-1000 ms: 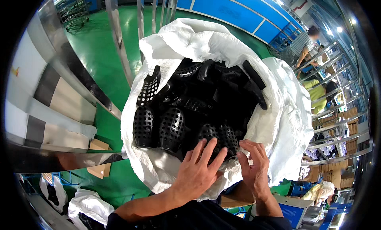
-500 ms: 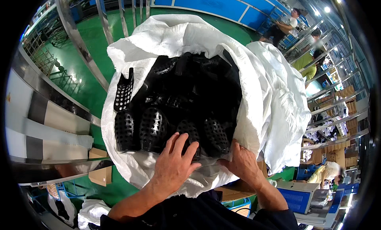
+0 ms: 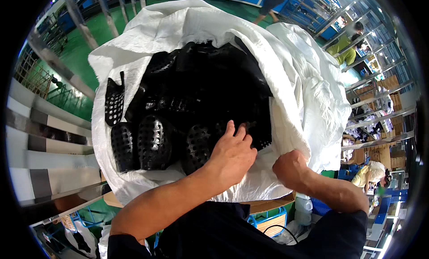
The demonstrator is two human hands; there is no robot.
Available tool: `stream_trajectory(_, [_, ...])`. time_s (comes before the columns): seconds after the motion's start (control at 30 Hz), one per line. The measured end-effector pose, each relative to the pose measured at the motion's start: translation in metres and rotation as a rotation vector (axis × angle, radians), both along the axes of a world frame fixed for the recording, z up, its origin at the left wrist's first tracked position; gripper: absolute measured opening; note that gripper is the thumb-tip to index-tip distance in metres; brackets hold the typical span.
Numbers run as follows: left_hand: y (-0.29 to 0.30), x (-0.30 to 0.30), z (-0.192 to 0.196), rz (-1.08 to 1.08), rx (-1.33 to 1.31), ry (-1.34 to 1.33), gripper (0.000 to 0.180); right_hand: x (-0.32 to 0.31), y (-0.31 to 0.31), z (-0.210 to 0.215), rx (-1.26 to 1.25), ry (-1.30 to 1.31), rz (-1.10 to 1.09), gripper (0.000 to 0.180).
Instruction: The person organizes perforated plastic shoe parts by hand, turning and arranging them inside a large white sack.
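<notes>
White sack (image 3: 290,107), one, its mouth spread wide before the person; black perforated pieces (image 3: 154,143) lie inside it, the clearest of them along its near and left edges. Left hand (image 3: 234,154), back upward, reaches over the near rim right of its middle; its fingers are bent a little and narrowly parted, the tips over the dark contents; whether they grip a piece or only touch one, I cannot tell. Right hand (image 3: 292,169) is closed into a tight fist on the cloth of the rim, at the near right edge, well apart from the other.

Counted, four perforated pieces stand out: three rounded ones along the near edge, two of these side by side at the left and the third just left of the left hand; the fourth leans on the left edge, its narrow tip up; the others merge into black toward the far edge and cannot be counted. Beyond the right edge lies one more heap of white cloth (image 3: 324,111); whether it is part of the same sack, I cannot tell; one carton (image 3: 268,204) shows below the near edge.
</notes>
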State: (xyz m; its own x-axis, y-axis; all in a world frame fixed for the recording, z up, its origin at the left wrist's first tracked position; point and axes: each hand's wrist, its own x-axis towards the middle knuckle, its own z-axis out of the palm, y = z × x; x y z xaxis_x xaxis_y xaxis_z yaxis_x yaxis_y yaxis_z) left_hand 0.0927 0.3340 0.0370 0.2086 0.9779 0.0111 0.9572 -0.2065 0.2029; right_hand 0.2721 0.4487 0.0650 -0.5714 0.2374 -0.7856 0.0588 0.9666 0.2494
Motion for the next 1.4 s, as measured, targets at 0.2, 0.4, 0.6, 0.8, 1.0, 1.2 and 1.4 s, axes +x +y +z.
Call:
stream_trajectory(0.2, [0.033, 0.005, 0.017, -0.099, -0.406, 0.012, 0.036, -0.005, 0.018, -0.023, -0.108, 0.492, 0.352, 0.010])
stream_trajectory(0.4, [0.072, 0.016, 0.008, -0.143, -0.787, 0.096, 0.045, -0.013, 0.038, -0.032, -0.123, 0.294, 0.215, 0.025])
stream_trajectory(0.6, [0.062, 0.021, 0.000, -0.089, -0.624, 0.067, 0.039, -0.005, 0.070, -0.052, 0.001, 0.215, -0.047, 0.027])
stream_trajectory(0.8, [0.060, 0.018, -0.013, -0.115, -0.609, 0.044, 0.039, -0.017, 0.090, -0.041, -0.140, 0.300, -0.324, 0.020])
stream_trajectory(1.0, [0.053, 0.017, -0.019, -0.189, -0.606, 0.060, 0.038, -0.002, 0.091, -0.055, 0.081, 0.477, -0.143, 0.031])
stream_trajectory(1.2, [0.060, 0.023, -0.025, -0.196, -0.598, 0.114, 0.038, -0.019, 0.068, -0.061, 0.281, 0.188, -0.057, 0.052])
stream_trajectory(1.4, [0.062, 0.018, -0.023, -0.161, -0.591, -0.016, 0.035, -0.006, 0.059, -0.071, 0.224, 0.716, -0.183, 0.044])
